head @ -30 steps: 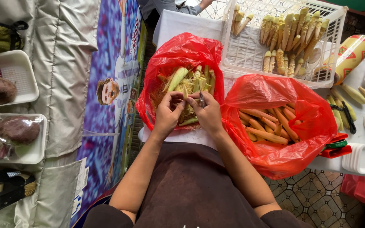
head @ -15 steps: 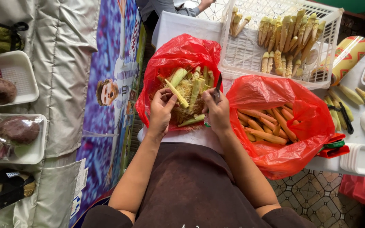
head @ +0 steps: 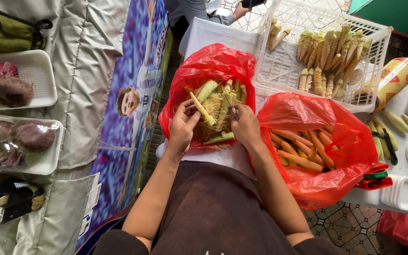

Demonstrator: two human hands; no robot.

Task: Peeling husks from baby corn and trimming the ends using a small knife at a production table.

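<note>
My left hand (head: 183, 126) grips a pale yellow baby corn ear (head: 202, 108) that slants up to the left over a red plastic bag (head: 204, 71) full of green husks and silk. My right hand (head: 244, 125) sits just right of it, fingers closed on a small knife (head: 233, 111) whose blade points up toward the ear. Both hands hover inside the mouth of this bag. A second red bag (head: 336, 165) at the right holds several peeled orange-yellow ears.
A white plastic crate (head: 279, 66) behind the bags holds several unpeeled corn ears. White foam trays with beetroots (head: 38, 75) lie at the left on grey cloth. More trays and corn sit at the right edge. Another person's arm (head: 223, 16) shows at the top.
My hands have drawn slightly apart and lifted; the left hand now holds up a peeled ear where earlier both hands were pressed together over the husks.
</note>
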